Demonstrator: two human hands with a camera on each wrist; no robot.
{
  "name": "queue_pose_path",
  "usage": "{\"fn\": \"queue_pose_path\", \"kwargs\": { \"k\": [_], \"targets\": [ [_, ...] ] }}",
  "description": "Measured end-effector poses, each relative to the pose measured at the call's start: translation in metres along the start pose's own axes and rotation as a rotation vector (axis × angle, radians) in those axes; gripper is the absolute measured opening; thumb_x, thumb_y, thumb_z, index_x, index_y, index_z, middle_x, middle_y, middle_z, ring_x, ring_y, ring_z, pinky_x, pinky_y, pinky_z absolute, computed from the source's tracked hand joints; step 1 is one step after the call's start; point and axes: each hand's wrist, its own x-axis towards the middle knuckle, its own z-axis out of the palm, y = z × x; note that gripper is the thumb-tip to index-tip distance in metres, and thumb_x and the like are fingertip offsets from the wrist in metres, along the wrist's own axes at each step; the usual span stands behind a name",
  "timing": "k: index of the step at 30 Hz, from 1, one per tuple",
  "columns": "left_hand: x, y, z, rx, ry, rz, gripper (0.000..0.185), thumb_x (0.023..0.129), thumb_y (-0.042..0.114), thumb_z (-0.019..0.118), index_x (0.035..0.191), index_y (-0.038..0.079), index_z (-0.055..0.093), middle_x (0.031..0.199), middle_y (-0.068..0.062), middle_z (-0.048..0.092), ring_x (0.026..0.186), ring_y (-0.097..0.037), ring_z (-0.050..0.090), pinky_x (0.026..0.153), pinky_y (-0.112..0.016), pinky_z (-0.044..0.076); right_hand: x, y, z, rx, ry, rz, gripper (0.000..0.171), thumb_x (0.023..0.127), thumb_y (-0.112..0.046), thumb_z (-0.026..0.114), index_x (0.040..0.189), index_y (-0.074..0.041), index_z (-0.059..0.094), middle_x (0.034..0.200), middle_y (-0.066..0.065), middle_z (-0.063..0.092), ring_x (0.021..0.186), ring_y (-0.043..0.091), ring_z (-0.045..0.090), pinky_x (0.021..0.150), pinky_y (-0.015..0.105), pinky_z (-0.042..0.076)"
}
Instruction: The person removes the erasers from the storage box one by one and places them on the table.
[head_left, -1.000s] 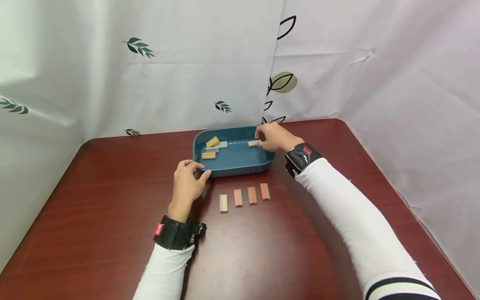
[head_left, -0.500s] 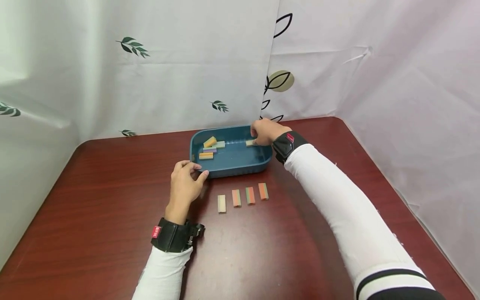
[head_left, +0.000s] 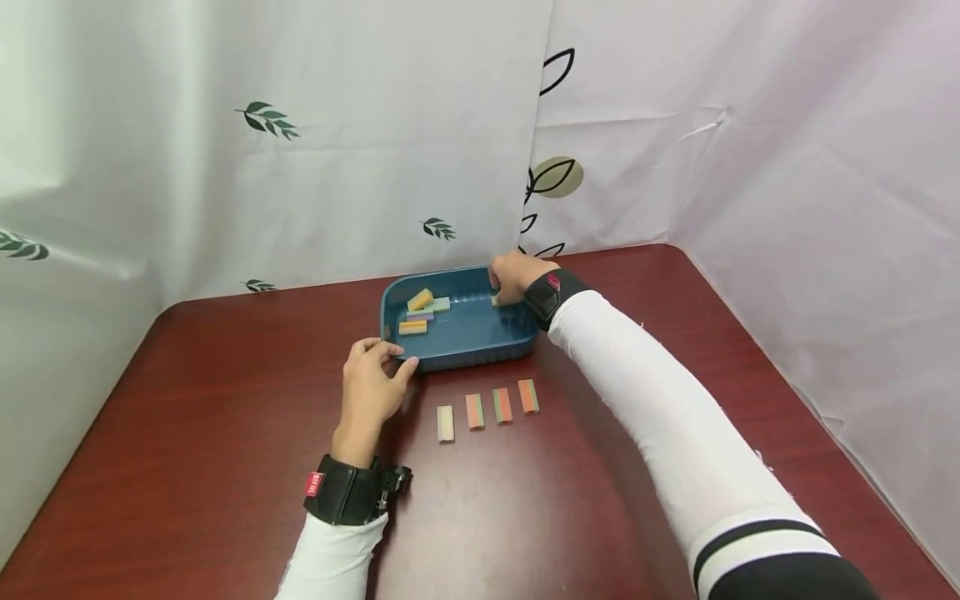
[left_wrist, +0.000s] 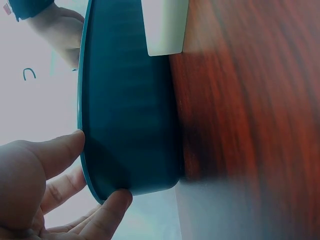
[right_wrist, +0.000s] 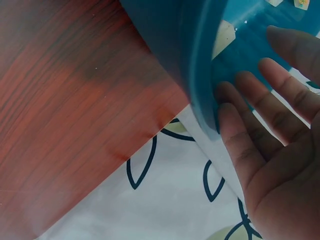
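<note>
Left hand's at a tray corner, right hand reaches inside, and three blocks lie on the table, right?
Not three: four blocks lie on the table, as the head view shows. The left hand is at a corner of the tray and the right hand reaches inside.

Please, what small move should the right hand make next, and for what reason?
Perhaps the right hand should close its fingers gently on the pale block beside it: the hand is inside the blue tray, and the right wrist view shows the fingers spread with nothing between them. The left hand touches the tray's near left corner, which may help steady it.
</note>
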Motion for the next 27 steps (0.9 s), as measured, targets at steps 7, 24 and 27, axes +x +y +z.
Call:
{"fn": "queue_pose_path", "kwargs": {
  "k": [7,24,27],
  "targets": [
    [-0.002,-0.001,-0.002,-0.010,0.009,-0.006,0.031,0.091,0.023,0.070,0.109,-0.001,0.067,0.133,-0.021,0.045,0.110,-0.036,0.054,0.090,-0.049,0.048,0.011,-0.008,-0.001,-0.076,-0.047,0.016,0.035,0.091,-0.023,0.068,0.122,-0.005,0.062,0.116,0.009,0.058,0.101,0.023,0.055,0.087,0.040,0.048],
    [-0.004,0.006,0.001,-0.011,0.006,-0.007,0.030,0.090,0.024,0.072,0.108,0.000,0.068,0.132,-0.020,0.046,0.110,-0.035,0.054,0.091,-0.048,0.047,0.033,0.001,0.012,-0.211,-0.094,0.044,0.021,0.090,-0.019,0.070,0.108,-0.009,0.066,0.105,0.006,0.064,0.091,0.020,0.058,0.080,0.037,0.051],
    [-0.003,0.007,0.002,-0.007,0.011,-0.003,0.030,0.090,0.024,0.072,0.108,0.000,0.068,0.131,-0.020,0.047,0.110,-0.035,0.053,0.091,-0.048,0.047,0.034,0.002,0.010,-0.227,-0.104,0.075,0.021,0.089,-0.021,0.072,0.106,-0.011,0.066,0.103,0.004,0.064,0.089,0.020,0.058,0.078,0.039,0.051]
  ]
}}
